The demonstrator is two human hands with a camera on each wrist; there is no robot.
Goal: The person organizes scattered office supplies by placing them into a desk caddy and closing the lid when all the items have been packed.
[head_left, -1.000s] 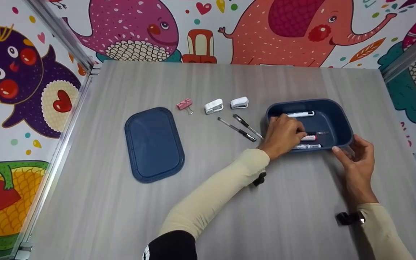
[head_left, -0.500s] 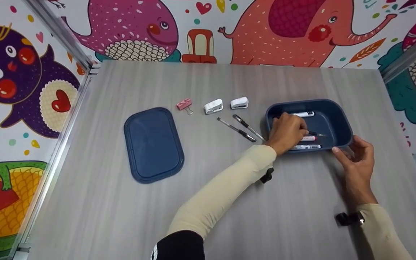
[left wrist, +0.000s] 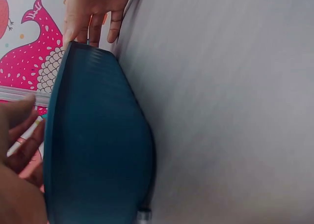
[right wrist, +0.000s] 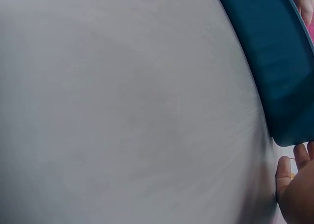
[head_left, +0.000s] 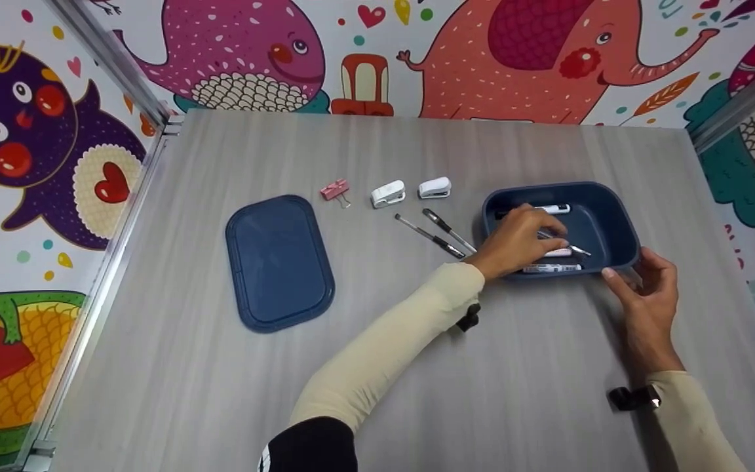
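My left hand (head_left: pixel 522 239) is over the left part of a dark blue plastic box (head_left: pixel 613 229), thumb and forefinger spread apart. Just below those fingers a pen (head_left: pixel 580 251) lies slanted inside, its rear part hidden by the hand. White-barrelled markers lie in there too: one marker (head_left: pixel 556 209) along the back wall, another marker (head_left: pixel 551 268) along the front. At the box's front right corner, my right hand (head_left: pixel 653 301) touches the wall with thumb and fingertips. In the left wrist view, the right hand's fingers (left wrist: pixel 98 25) hang fairly straight beside the box.
A matching blue lid (head_left: pixel 279 262) lies flat on the left of the table. Between lid and box are a pink binder clip (head_left: pixel 335 190), two small white staplers (head_left: pixel 388 194), and two pens (head_left: pixel 440 244). Printed panels (head_left: pixel 246 52) border the table's back and sides.
My left hand has spread its thumb and forefinger, which were close together around the pen. The pen now lies more slanted in the box. The right hand has stayed at the corner.
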